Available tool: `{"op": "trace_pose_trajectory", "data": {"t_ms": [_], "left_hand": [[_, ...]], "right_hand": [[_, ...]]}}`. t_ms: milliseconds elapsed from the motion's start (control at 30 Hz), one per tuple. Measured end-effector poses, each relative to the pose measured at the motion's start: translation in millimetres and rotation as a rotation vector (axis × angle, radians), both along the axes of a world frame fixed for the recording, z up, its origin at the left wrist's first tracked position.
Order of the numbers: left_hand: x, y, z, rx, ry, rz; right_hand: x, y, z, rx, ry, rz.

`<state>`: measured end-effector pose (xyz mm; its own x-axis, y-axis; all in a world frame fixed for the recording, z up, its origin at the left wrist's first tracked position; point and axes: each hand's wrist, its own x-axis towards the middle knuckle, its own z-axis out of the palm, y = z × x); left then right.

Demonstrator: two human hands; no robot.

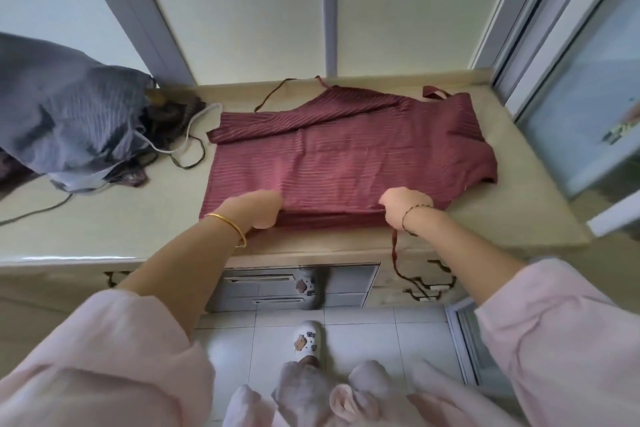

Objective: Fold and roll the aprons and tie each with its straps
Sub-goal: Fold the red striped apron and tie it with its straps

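Folding step I reckon: I've got left hand (258,210) and right hand (405,206) fingers gripping the near edge of the maroon striped cloth apron (346,156), next needs an even lift-over.

Left hand (258,210), gripping the near fold of the maroon apron (346,156): blurred, single fingers not separable; right hand (407,206), on the same fold: fingertips curled out of sight into the cloth; apron layers beneath the fold: hidden, count cannot be told; grey striped fabric (69,114): cut off by the left edge; dark patterned cloth (173,118) under it: mostly covered, kind unclear; dark cord (34,213): runs off the left edge; maroon strap (394,250): lower end lost among the drawer handles; pink sleeves (104,367): cut off at the bottom edge; white slipper (308,340): heel hidden by clothing; glass panel (588,114): cut off at right, contents behind it blurred.
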<state>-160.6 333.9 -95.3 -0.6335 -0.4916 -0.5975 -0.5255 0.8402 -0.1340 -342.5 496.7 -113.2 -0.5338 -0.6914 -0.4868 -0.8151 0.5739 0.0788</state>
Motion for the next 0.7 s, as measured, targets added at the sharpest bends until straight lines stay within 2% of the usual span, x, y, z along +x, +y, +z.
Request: {"op": "trace_pose_trajectory", "data": {"t_ms": [100, 167, 200, 267, 367, 467, 567, 700], "left_hand": [[-3.0, -1.6, 14.9, 0.040, -0.419, -0.079], [-4.0, -6.7, 19.0, 0.049, -0.600, -0.077], [-3.0, -11.7, 21.0, 0.056, -0.634, -0.067], [1.3, -24.4, 21.1, 0.042, -0.590, -0.034], [4.5, -50.2, 7.7, 0.030, -0.297, 0.092], [0.2, -78.6, -6.9, 0.007, -0.082, 0.230], [-4.6, -107.4, -19.9, 0.009, -0.059, 0.315], [-7.5, -139.9, -36.9, 0.081, -0.094, 0.297]], "right_hand": [[-1.8, -7.0, 11.0, 0.361, -0.111, 0.277], [-3.7, -12.9, 21.6, 0.472, -0.171, 0.298], [-5.9, -18.6, 27.7, 0.492, -0.208, 0.288], [-13.5, -33.9, 34.2, 0.404, -0.202, 0.248], [-28.4, -64.8, 34.7, 0.014, -0.092, 0.075], [-35.8, -105.6, 35.6, -0.248, 0.063, -0.027], [-41.5, -153.1, 32.0, -0.376, 0.199, 0.023], [-51.9, -206.5, 10.7, -0.347, 0.199, 0.036]]}}
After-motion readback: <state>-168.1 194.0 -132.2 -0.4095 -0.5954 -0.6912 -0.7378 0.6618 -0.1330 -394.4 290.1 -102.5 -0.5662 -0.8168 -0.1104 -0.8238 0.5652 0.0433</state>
